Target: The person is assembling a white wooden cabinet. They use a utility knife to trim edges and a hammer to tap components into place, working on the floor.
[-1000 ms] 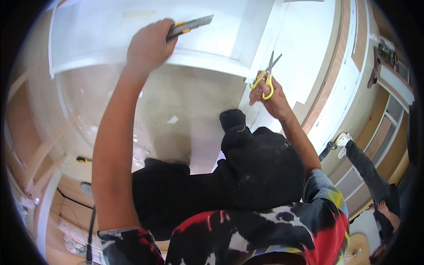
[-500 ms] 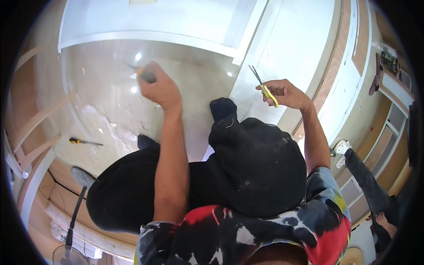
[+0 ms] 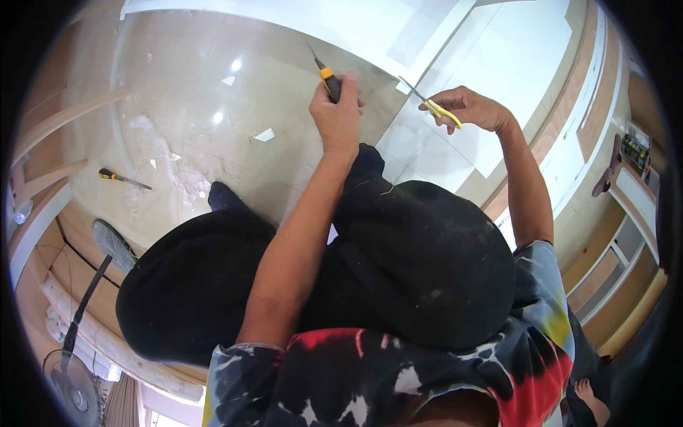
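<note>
My left hand [image 3: 339, 122] is closed around the black and orange handle of a hand tool [image 3: 326, 75]. Its narrow, pointed blade angles up and away, above the floor near the edge of a white panel [image 3: 284, 16]. To the right, my right hand [image 3: 471, 109] grips a pair of scissors [image 3: 444, 114] by the yellow handles. The dark scissor blades point up and left over the corner of the panel, lying nearly together. Some of each hand's fingers are hidden behind what it holds.
On the tiled floor lie white scraps [image 3: 265, 134], pale dust and another orange-and-black handled tool [image 3: 126, 178]. A stand fan [image 3: 72, 388] is at lower left. Wooden boards [image 3: 537, 128] and frames line the right. Part of another person [image 3: 594, 406] shows at lower right.
My left hand has swung right with the bladed tool, toward the scissors. My right hand has risen slightly, and the scissor blades have closed together. The view has shifted.
</note>
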`<move>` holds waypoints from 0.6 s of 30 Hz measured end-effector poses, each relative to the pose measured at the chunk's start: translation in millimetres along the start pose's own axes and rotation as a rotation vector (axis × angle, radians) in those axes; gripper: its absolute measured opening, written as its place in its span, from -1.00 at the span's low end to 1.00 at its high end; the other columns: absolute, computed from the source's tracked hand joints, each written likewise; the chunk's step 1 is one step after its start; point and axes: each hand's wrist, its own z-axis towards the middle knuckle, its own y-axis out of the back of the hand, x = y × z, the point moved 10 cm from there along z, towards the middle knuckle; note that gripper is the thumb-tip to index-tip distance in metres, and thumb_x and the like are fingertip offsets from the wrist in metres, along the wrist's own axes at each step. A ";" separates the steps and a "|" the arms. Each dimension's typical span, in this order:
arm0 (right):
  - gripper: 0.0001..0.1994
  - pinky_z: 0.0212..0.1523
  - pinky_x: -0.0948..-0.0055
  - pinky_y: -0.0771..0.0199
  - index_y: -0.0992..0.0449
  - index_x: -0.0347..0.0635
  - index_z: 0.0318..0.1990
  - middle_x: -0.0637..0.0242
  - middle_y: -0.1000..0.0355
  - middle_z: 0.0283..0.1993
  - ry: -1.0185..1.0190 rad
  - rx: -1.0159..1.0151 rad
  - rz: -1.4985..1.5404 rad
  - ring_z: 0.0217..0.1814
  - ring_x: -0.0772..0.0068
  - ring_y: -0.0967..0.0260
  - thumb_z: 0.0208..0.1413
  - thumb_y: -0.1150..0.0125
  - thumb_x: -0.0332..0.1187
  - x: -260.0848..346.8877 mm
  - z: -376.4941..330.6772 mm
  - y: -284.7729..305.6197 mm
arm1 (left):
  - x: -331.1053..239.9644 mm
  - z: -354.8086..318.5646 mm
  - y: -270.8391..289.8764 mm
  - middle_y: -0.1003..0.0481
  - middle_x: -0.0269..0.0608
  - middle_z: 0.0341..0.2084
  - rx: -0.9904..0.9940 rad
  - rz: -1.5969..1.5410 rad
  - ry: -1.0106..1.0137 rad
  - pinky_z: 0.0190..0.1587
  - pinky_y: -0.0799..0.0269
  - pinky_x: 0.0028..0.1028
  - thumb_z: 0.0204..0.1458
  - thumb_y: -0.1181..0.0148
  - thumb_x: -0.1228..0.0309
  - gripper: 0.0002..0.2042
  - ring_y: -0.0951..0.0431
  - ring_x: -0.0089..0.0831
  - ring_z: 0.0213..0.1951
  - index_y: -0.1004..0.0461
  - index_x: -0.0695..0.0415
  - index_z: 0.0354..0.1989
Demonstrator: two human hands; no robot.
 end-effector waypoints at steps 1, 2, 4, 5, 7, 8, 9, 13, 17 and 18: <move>-0.37 -0.33 0.51 -0.62 -0.53 -0.28 0.12 0.33 -0.51 -0.34 0.009 0.013 -0.020 -0.31 0.53 -0.45 -0.07 -0.47 -0.08 -0.2 1.4 2.3 | 4.4 -4.2 -3.2 -0.48 -0.30 -0.52 0.025 0.006 0.017 -0.50 -0.38 -0.56 0.16 -0.27 0.27 -0.75 -0.47 -0.59 -0.52 -0.47 0.24 -0.26; -0.35 -0.33 0.49 -0.64 -0.53 -0.28 0.12 0.31 -0.52 -0.33 0.018 0.026 -0.040 -0.30 0.52 -0.45 -0.09 -0.47 -0.05 -0.5 2.4 4.1 | 9.0 -8.5 -7.1 -0.49 -0.29 -0.50 0.051 0.012 0.035 -0.49 -0.38 -0.56 0.16 -0.27 0.28 -0.75 -0.47 -0.59 -0.51 -0.48 0.25 -0.25; -0.39 -0.36 0.49 -0.63 -0.54 -0.30 0.10 0.27 -0.54 -0.29 0.017 0.009 -0.005 -0.30 0.52 -0.44 -0.07 -0.47 -0.09 -3.4 2.5 4.3 | 20.9 -20.1 -17.9 -0.50 -0.29 -0.50 0.082 -0.007 0.109 -0.49 -0.37 -0.57 0.15 -0.29 0.29 -0.75 -0.47 -0.59 -0.52 -0.48 0.25 -0.23; -0.40 -0.37 0.50 -0.63 -0.55 -0.30 0.09 0.27 -0.54 -0.28 0.009 0.006 0.011 -0.30 0.52 -0.43 -0.07 -0.47 -0.09 -6.0 2.1 2.0 | 26.8 -25.0 -24.1 -0.51 -0.29 -0.50 0.098 -0.016 0.147 -0.49 -0.37 -0.57 0.14 -0.29 0.30 -0.75 -0.47 -0.59 -0.52 -0.48 0.26 -0.23; -0.42 -0.38 0.50 -0.63 -0.55 -0.31 0.07 0.27 -0.54 -0.27 0.020 0.003 0.034 -0.31 0.53 -0.42 -0.07 -0.46 -0.11 -5.0 2.0 0.8 | 34.1 -32.4 -37.2 -0.52 -0.28 -0.50 0.145 -0.026 0.192 -0.49 -0.36 -0.58 0.14 -0.30 0.30 -0.75 -0.47 -0.59 -0.53 -0.49 0.26 -0.23; -0.43 -0.39 0.50 -0.62 -0.56 -0.31 0.06 0.27 -0.54 -0.27 0.038 0.002 0.041 -0.32 0.54 -0.41 -0.06 -0.46 -0.12 -3.4 2.1 1.8 | 37.6 -35.7 -43.7 -0.52 -0.28 -0.50 0.168 -0.032 0.214 -0.49 -0.36 -0.58 0.13 -0.30 0.31 -0.75 -0.47 -0.59 -0.53 -0.49 0.27 -0.23; -0.44 -0.40 0.50 -0.62 -0.56 -0.32 0.05 0.27 -0.54 -0.28 0.058 0.000 0.052 -0.33 0.54 -0.40 -0.06 -0.46 -0.13 -2.0 1.5 2.5 | 36.5 -38.2 -50.4 -0.52 -0.28 -0.51 0.180 -0.027 0.214 -0.49 -0.36 -0.58 0.13 -0.31 0.29 -0.74 -0.47 -0.60 -0.54 -0.49 0.26 -0.24; -0.50 -0.43 0.53 -0.59 -0.58 -0.31 0.03 0.31 -0.52 -0.32 0.040 -0.026 -0.008 -0.34 0.58 -0.39 -0.02 -0.42 -0.18 0.0 -1.0 1.7 | 37.4 -43.3 -60.1 -0.51 -0.27 -0.51 0.160 -0.043 0.222 -0.47 -0.37 -0.55 0.13 -0.29 0.32 -0.77 -0.47 -0.58 -0.53 -0.49 0.26 -0.25; -0.57 -0.47 0.56 -0.54 -0.60 -0.30 0.00 0.38 -0.49 -0.44 0.054 -0.053 -0.039 -0.45 0.62 -0.36 0.01 -0.39 -0.21 5.6 -3.8 4.3 | 46.1 -42.7 -56.1 -0.51 -0.27 -0.52 0.103 -0.092 0.266 -0.45 -0.39 -0.52 0.12 -0.25 0.35 -0.80 -0.48 -0.56 -0.52 -0.50 0.26 -0.26; -0.58 -0.48 0.56 -0.53 -0.60 -0.30 -0.01 0.40 -0.47 -0.47 0.058 -0.052 -0.055 -0.48 0.63 -0.35 0.02 -0.38 -0.22 6.8 -3.4 4.1 | 47.3 -43.4 -55.6 -0.51 -0.26 -0.52 0.103 -0.101 0.286 -0.44 -0.39 -0.51 0.12 -0.24 0.36 -0.81 -0.49 -0.55 -0.51 -0.50 0.26 -0.27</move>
